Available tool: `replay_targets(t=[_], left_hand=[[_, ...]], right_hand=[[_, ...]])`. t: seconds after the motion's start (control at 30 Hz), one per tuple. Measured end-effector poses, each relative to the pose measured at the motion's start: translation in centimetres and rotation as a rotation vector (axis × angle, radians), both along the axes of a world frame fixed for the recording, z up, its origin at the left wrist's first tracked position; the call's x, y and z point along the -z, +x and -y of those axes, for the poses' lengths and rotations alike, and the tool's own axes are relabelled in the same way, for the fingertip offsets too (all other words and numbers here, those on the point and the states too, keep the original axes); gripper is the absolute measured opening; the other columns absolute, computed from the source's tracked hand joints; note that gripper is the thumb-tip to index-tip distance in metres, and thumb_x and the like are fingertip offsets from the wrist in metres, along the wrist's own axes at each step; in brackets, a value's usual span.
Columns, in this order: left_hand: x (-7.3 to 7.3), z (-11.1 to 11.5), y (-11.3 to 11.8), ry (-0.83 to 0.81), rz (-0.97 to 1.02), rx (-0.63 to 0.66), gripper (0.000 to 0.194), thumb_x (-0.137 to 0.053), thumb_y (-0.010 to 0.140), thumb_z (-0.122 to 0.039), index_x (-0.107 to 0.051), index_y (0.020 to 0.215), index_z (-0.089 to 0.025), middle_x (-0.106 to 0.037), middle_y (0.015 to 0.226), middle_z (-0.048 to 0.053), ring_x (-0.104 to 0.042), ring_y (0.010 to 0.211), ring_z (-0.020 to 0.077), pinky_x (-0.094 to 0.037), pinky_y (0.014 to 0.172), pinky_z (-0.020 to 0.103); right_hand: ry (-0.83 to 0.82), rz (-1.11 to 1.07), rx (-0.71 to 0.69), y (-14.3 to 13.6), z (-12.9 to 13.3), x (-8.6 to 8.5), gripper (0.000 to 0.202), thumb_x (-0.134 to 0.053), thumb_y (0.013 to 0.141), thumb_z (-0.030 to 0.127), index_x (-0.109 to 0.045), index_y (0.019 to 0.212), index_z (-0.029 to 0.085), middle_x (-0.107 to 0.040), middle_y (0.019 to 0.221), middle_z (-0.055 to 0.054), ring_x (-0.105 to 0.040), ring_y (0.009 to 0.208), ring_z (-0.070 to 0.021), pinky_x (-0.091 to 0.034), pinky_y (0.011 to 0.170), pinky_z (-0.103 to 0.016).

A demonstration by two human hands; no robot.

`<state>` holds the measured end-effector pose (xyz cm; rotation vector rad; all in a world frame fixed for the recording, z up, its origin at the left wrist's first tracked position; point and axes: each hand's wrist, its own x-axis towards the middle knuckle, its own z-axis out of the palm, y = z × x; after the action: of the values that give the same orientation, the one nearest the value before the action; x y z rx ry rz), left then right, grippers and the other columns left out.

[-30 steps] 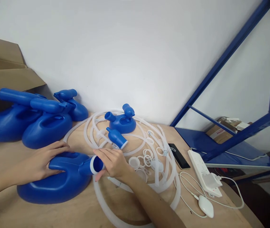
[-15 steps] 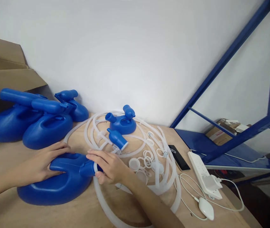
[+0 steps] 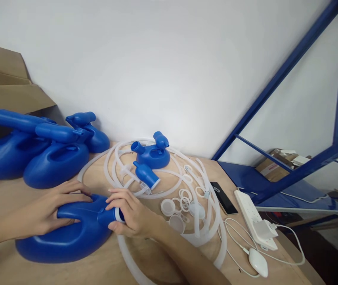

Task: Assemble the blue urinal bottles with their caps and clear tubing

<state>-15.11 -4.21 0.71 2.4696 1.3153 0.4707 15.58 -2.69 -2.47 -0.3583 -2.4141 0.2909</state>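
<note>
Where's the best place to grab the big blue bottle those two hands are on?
Probably by the handle, from above and the left. The big blue bottle lies with that bar uppermost, and the opening beside it gives fingers room to wrap around. The left hand grips there. The neck points right, where the right hand is.

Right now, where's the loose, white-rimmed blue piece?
In the head view, the loose blue piece lies just left of centre among the white tubing, with a blue bottle close behind it and the right hand nearer the camera.
</note>
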Motion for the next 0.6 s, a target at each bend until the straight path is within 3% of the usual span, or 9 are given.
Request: replay_targets(t=[0.2,0.37,0.5,0.6], left_hand=[[-1.7,-0.4,-0.5,0.05,-0.085,0.308,0.049,-0.074,0.079,-0.031,-0.074,0.128,-0.035,-0.072,0.133,0.004,-0.067,0.123,0.0286,-0.054,0.108,0.036],[-0.7,-0.5,-1.2,0.04,-0.008,0.244,0.047,-0.072,0.076,-0.027,-0.075,0.122,-0.029,-0.071,0.134,0.008,-0.066,0.126,0.0304,-0.055,0.108,0.039],[0.4,-0.4,-1.5,-0.054,0.109,0.219,0.041,-0.07,0.076,-0.023,-0.075,0.117,-0.027,-0.068,0.139,0.008,-0.064,0.129,0.0291,-0.051,0.112,0.04],[0.2,0.0,-0.9,-0.057,0.143,0.15,0.034,-0.068,0.075,-0.026,-0.077,0.108,-0.026,-0.07,0.135,0.008,-0.065,0.127,0.0287,-0.051,0.111,0.039]], right_hand=[[0.377,0.244,-0.247,-0.4,-0.6,-0.4,0.05,-0.049,0.101,0.064,-0.066,0.121,0.022,-0.062,0.145,-0.008,-0.032,0.156,-0.0245,-0.03,0.127,-0.041],[0.485,0.384,-0.31,-0.8,-0.9,-1.9,0.075,-0.042,0.088,0.087,-0.063,0.137,0.034,-0.053,0.157,-0.002,-0.024,0.159,-0.0253,-0.021,0.13,-0.044],[0.636,0.312,-0.323,-1.3,-1.8,-1.7,0.042,-0.053,0.099,0.065,-0.06,0.137,0.049,-0.054,0.156,0.009,-0.029,0.157,-0.0207,-0.024,0.13,-0.043],[0.683,0.208,-0.332,-1.6,-2.3,-1.0,0.027,-0.05,0.105,0.052,-0.066,0.126,0.05,-0.06,0.149,0.014,-0.038,0.153,-0.0189,-0.03,0.127,-0.038]])
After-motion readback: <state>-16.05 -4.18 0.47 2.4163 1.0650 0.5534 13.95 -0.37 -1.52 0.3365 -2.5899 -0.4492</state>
